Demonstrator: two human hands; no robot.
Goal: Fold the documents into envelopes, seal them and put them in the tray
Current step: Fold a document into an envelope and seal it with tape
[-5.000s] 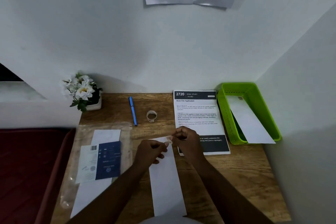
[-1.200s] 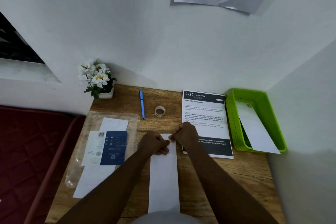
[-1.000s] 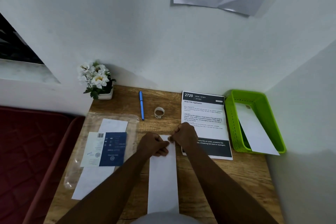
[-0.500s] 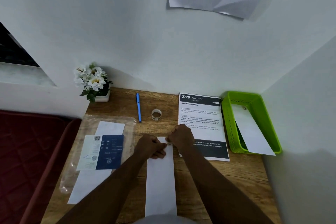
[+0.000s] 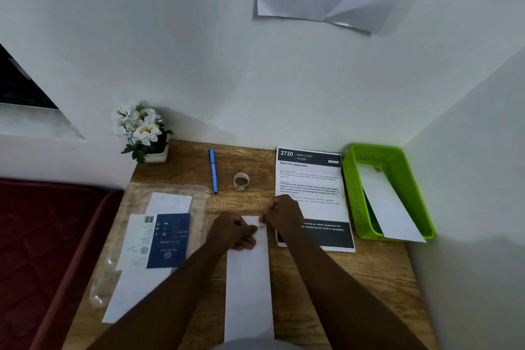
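A long white envelope (image 5: 248, 287) lies lengthwise on the wooden desk (image 5: 369, 278) in front of me. My left hand (image 5: 231, 231) presses its far end, fingers curled on the paper. My right hand (image 5: 282, 213) rests fisted at the envelope's far right corner, thumb and finger pinched at a small piece of tape there. A green tray (image 5: 409, 179) at the right holds another white envelope (image 5: 387, 207), leaning over its near rim. A printed document (image 5: 311, 182) lies between my right hand and the tray.
A clear plastic pack (image 5: 119, 258) with white envelopes and a blue card (image 5: 169, 240) lies at the left. A blue pen (image 5: 213, 170) and a tape roll (image 5: 241, 181) lie at the back, a flower pot (image 5: 143, 133) in the back left corner. Walls stand behind and right.
Both hands have stayed at the envelope's far end and closed from pinching fingers to fists pressing it down. The view shifted slightly.
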